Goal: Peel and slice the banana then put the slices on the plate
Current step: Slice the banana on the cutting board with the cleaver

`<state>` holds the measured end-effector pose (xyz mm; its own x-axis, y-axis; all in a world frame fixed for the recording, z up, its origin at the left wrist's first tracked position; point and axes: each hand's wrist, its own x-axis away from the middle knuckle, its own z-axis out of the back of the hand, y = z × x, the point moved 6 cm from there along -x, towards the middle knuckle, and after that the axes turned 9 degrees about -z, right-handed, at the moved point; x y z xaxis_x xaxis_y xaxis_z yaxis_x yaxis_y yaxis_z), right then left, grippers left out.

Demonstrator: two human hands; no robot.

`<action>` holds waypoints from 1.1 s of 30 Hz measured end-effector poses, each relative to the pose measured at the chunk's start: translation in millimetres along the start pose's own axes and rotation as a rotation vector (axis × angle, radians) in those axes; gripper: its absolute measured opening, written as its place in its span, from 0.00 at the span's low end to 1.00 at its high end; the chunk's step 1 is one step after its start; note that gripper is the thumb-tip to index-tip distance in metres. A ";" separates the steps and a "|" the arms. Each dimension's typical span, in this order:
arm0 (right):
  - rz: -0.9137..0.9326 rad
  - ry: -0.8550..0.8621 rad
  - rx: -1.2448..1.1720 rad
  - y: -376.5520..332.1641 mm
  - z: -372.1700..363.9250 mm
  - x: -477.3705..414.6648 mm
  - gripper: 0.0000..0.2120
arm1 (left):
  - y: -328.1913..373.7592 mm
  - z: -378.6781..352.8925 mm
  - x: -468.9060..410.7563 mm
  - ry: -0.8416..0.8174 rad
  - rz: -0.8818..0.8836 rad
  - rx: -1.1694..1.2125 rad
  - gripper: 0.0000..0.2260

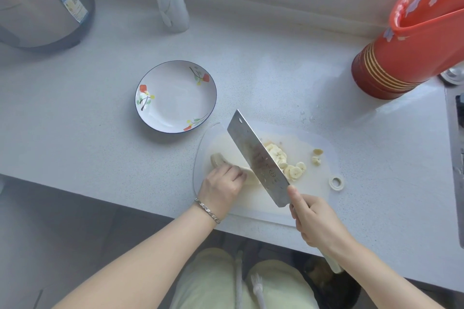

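Peeled pale banana lies on the white plastic cutting board, held down by the left hand, fingers curled over it. The right hand grips the broad steel cleaver by its handle. Keep fingertips tucked back; drop the blade straight, matching the cut slices.

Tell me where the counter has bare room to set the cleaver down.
The widest bare counter lies between the plate and the red flask, behind the cutting board. Another patch runs left of the plate to the front edge. The board is crowded: banana, slices, cleaver, left hand, right hand, small ring.
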<state>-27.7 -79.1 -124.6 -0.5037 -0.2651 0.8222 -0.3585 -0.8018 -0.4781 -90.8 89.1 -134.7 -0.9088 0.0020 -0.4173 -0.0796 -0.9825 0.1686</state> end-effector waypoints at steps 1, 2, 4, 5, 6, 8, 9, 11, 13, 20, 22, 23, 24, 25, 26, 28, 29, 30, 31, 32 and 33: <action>0.002 0.005 0.016 -0.3 0.4 0.2 0.25 | -0.3 0.5 -0.5 0.002 0.002 0.000 0.10; 0.007 0.010 0.029 -0.7 0.6 0.3 0.25 | -0.7 0.7 -0.8 0.007 0.004 -0.002 0.11; 0.015 0.018 0.057 -1.9 -0.3 -0.2 0.24 | -0.9 0.1 -0.6 0.014 0.003 -0.002 0.11; 0.015 0.024 0.074 -1.7 -1.4 -1.3 0.25 | -0.9 -0.4 0.1 0.016 0.001 -0.002 0.11; 0.015 0.031 0.094 -1.2 -3.0 -2.7 0.26 | -0.7 -0.9 0.9 0.019 0.002 -0.003 0.11; 0.022 0.048 0.135 1.2 -7.0 -7.0 0.26 | -0.7 -1.5 2.3 0.031 0.007 -0.006 0.10; 0.031 0.056 0.149 1.9 -9.3 -8.9 0.25 | -0.6 -1.8 2.7 0.033 0.010 -0.008 0.10; 0.056 0.063 0.154 2.0 -14.7 -11.2 0.24 | -0.3 -2.0 3.1 0.033 0.015 -0.012 0.10; 0.085 0.069 0.154 1.7 -19.3 -12.4 0.23 | -0.5 -1.2 3.0 0.027 0.025 -0.011 0.10; 0.050 0.052 0.046 4.5 -19.5 -16.6 0.25 | -5.0 -2.6 1.7 -0.013 0.015 0.036 0.13; 0.020 0.037 0.007 5.0 -16.7 -15.0 0.24 | -7.1 -2.3 1.3 -0.030 -0.001 0.056 0.14; 0.011 0.026 -0.012 5.2 -15.4 -13.5 0.24 | -8.0 -2.5 2.2 -0.035 -0.007 0.063 0.14; 0.003 0.014 -0.035 5.3 -13.9 -11.5 0.24 | -8.6 -2.4 2.7 -0.033 -0.010 0.070 0.14; -0.004 0.004 -0.060 5.0 -12.1 -9.3 0.24 | -8.7 -2.0 3.1 -0.029 -0.011 0.077 0.14; -0.007 -0.002 -0.078 3.6 -10.1 -7.0 0.24 | -8.5 -1.4 2.9 -0.023 -0.013 0.082 0.14; -0.001 -0.006 -0.080 -0.3 -6.7 -3.3 0.25 | -7.3 -0.6 1.5 -0.018 -0.014 0.082 0.14; 0.005 -0.007 -0.075 -2.2 -6.0 -1.8 0.25 | -6.8 0.1 0.5 -0.019 -0.010 0.075 0.15; 0.008 -0.007 -0.073 -3.9 -5.5 -0.5 0.25 | -6.5 0.1 0.3 -0.017 -0.006 0.068 0.15; 0.007 -0.008 -0.071 -4.6 -5.6 0.4 0.25 | -6.3 0.1 0.2 -0.013 -0.004 0.066 0.15; 0.007 -0.007 -0.059 -4.9 -6.1 1.0 0.25 | -6.0 0.3 0.0 -0.008 -0.005 0.069 0.15; 0.009 -0.001 -0.033 -4.9 -7.0 1.1 0.25 | -5.6 0.2 0.2 -0.005 -0.008 0.069 0.15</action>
<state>-32.0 -71.7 -123.5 -0.5057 -0.2727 0.8185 -0.3796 -0.7816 -0.4950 -90.7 94.6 -135.5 -0.9100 0.0110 -0.4145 -0.1150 -0.9672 0.2267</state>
